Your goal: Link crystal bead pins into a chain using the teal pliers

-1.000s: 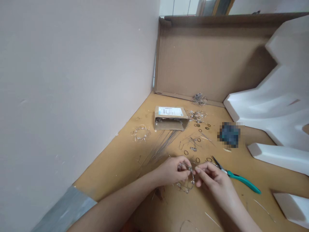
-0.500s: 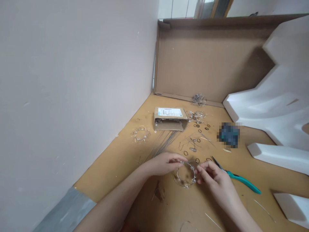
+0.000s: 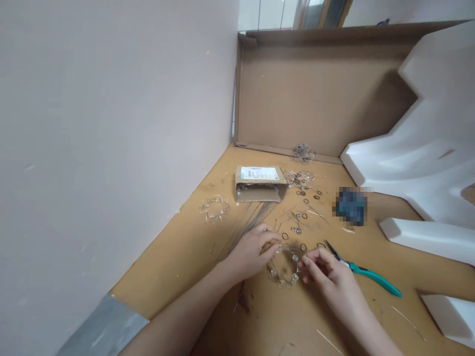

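Between my hands hangs a ring of thin wire with clear beads (image 3: 295, 277). My left hand (image 3: 256, 248) is at its upper left side, thumb and fingers closed on the rim. My right hand (image 3: 322, 269) pinches the ring's right side between thumb and fingertips; whether a loose wire end is in that pinch is too small to tell. Just right of my right hand lie needle-nose pliers (image 3: 374, 278) with teal handles. A second beaded wire ring (image 3: 214, 209) rests on the table to the left.
A small open cardboard box (image 3: 261, 193) with a label stands ahead, beside a heap of beaded wire (image 3: 301, 179). Straight wires (image 3: 256, 215) and small dark rings (image 3: 303, 247) lie scattered. White foam pieces (image 3: 415, 237) edge the right; a wall (image 3: 111, 148) rises left.
My left hand has shifted slightly, its fingers lifted and resettled on the rim. The beaded ring has turned a little. My right hand stays nearly in place, still pinching.
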Available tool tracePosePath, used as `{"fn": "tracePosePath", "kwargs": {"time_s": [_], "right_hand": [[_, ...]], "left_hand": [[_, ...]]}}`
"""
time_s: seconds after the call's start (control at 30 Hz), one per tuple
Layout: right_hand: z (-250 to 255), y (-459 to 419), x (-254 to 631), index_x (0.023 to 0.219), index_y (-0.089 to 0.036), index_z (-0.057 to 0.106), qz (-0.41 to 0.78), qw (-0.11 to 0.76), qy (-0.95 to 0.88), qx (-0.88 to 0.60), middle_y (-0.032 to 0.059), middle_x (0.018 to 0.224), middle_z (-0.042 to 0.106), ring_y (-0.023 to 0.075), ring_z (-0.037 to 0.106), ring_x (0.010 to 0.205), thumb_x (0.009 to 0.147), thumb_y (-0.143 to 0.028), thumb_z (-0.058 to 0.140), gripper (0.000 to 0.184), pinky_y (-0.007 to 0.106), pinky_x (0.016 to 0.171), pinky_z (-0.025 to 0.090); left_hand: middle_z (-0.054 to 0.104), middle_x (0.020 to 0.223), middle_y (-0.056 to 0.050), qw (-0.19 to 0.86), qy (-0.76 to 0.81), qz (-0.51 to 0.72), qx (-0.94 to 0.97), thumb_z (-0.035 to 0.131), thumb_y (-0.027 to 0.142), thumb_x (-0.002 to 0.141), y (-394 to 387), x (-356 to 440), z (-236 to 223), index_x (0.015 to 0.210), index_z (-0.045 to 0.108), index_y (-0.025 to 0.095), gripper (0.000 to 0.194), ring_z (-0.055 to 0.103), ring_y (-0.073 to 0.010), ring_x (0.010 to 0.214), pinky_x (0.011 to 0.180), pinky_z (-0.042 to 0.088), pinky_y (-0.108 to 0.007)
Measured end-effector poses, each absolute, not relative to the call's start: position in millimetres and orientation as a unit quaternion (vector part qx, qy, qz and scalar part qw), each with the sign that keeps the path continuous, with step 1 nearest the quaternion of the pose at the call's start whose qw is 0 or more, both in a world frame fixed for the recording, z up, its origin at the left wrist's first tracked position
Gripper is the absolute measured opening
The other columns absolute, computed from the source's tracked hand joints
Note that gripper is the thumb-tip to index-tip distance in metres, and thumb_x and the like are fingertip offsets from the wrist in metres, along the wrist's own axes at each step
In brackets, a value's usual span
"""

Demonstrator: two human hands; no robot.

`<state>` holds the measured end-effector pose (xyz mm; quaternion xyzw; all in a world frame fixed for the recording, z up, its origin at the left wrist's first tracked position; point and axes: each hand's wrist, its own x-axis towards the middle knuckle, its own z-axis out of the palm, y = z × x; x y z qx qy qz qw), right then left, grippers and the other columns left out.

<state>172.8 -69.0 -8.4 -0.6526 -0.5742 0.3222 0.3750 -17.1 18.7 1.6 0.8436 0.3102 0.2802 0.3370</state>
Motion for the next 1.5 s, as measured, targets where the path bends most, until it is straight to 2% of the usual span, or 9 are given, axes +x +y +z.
{"fn": "tracePosePath", "kwargs": {"time_s": [0.1, 0.27, 0.47, 0.7, 0.93, 1.17, 1.27, 1.37, 1.5], "right_hand": [[-7.1, -70.7, 171.1, 0.076, -0.022, 0.052, 0.313, 0.366, -0.58, -0.657, -0.0001, 0.06, 0.059, 0.0159, 0.058, 0.058, 0.085, -0.043, 0.043, 0.025, 0.028, 0.06, 0.044], [1.2, -76.7, 166.0, 0.075, -0.023, 0.051, 0.255, 0.316, -0.63, -0.662, -0.0001, 0.061, 0.06, 0.0154, 0.057, 0.059, 0.087, -0.04, 0.042, 0.023, 0.027, 0.059, 0.043], [8.4, -81.6, 162.9, 0.075, -0.023, 0.051, 0.205, 0.277, -0.681, -0.645, -0.0019, 0.06, 0.058, 0.0134, 0.054, 0.053, 0.087, -0.036, 0.04, 0.022, 0.023, 0.051, 0.04], [11.4, -81.6, 156.7, 0.076, -0.025, 0.05, 0.188, 0.202, -0.715, -0.643, -0.0037, 0.055, 0.055, 0.0136, 0.052, 0.048, 0.088, -0.036, 0.039, 0.02, 0.023, 0.048, 0.038], [5.3, -78.8, 150.6, 0.077, -0.025, 0.049, 0.187, 0.19, -0.709, -0.653, -0.0028, 0.056, 0.059, 0.0152, 0.055, 0.049, 0.088, -0.034, 0.038, 0.018, 0.024, 0.05, 0.038], [-4.8, -76.0, 149.0, 0.077, -0.026, 0.044, 0.241, 0.226, -0.657, -0.677, -0.005, 0.05, 0.059, 0.0162, 0.057, 0.046, 0.088, -0.037, 0.035, 0.018, 0.025, 0.051, 0.04], [-7.2, -75.2, 148.6, 0.079, -0.026, 0.043, 0.26, 0.235, -0.648, -0.676, -0.0033, 0.054, 0.063, 0.0165, 0.06, 0.049, 0.089, -0.037, 0.033, 0.017, 0.026, 0.053, 0.042], [-8.4, -75.7, 149.3, 0.08, -0.026, 0.044, 0.268, 0.242, -0.651, -0.668, -0.0011, 0.061, 0.066, 0.0159, 0.062, 0.053, 0.089, -0.035, 0.033, 0.016, 0.025, 0.054, 0.043], [-5.4, -77.5, 150.3, 0.081, -0.026, 0.045, 0.256, 0.242, -0.663, -0.66, -0.0008, 0.062, 0.066, 0.0162, 0.061, 0.054, 0.088, -0.035, 0.035, 0.016, 0.025, 0.054, 0.043]], "left_hand": [[0.06, 0.099, -0.005, 0.352, 0.277, 0.314, 0.837, 0.047, 0.02, 0.085, 15.7, -14.3, 3.5, 0.105, 0.062, 0.018, 0.025, 0.056, -0.0134, 0.091, 0.082, 0.043, -0.024], [0.061, 0.085, -0.004, 0.344, 0.249, 0.335, 0.841, 0.05, 0.025, 0.086, 13.7, -14.3, 8.5, 0.094, 0.068, 0.018, 0.021, 0.056, -0.0124, 0.08, 0.075, 0.044, -0.023], [0.06, 0.078, -0.002, 0.353, 0.232, 0.256, 0.87, 0.055, 0.024, 0.083, 17.2, -20.3, 14.0, 0.087, 0.07, 0.018, 0.016, 0.054, -0.011, 0.075, 0.071, 0.041, -0.021], [0.056, 0.074, 0.001, 0.526, 0.254, 0.157, 0.796, 0.06, 0.018, 0.075, 23.5, -26.4, 15.8, 0.08, 0.066, 0.015, 0.009, 0.05, -0.0083, 0.066, 0.061, 0.04, -0.018], [0.058, 0.067, 0.002, 0.552, 0.311, 0.109, 0.766, 0.059, 0.019, 0.073, 26.5, -24.9, 4.9, 0.077, 0.065, 0.015, 0.009, 0.051, -0.0091, 0.063, 0.06, 0.038, -0.019], [0.058, 0.071, 0.002, 0.466, 0.272, 0.133, 0.832, 0.055, 0.014, 0.072, 19.3, -20.9, 2.0, 0.081, 0.064, 0.016, 0.013, 0.051, -0.0087, 0.065, 0.061, 0.038, -0.018], [0.058, 0.069, 0.003, 0.51, 0.281, 0.121, 0.804, 0.058, 0.02, 0.074, 16.3, -17.9, 2.5, 0.081, 0.063, 0.016, 0.01, 0.049, -0.0079, 0.063, 0.058, 0.037, -0.017], [0.057, 0.067, 0.003, 0.561, 0.293, 0.113, 0.766, 0.062, 0.028, 0.073, 16.2, -16.5, 2.4, 0.08, 0.063, 0.015, 0.015, 0.048, -0.0078, 0.062, 0.057, 0.036, -0.017], [0.056, 0.066, 0.003, 0.588, 0.286, 0.088, 0.751, 0.058, 0.027, 0.075, 20.4, -21.2, 4.4, 0.083, 0.063, 0.016, 0.014, 0.048, -0.0076, 0.059, 0.055, 0.036, -0.017]]}}
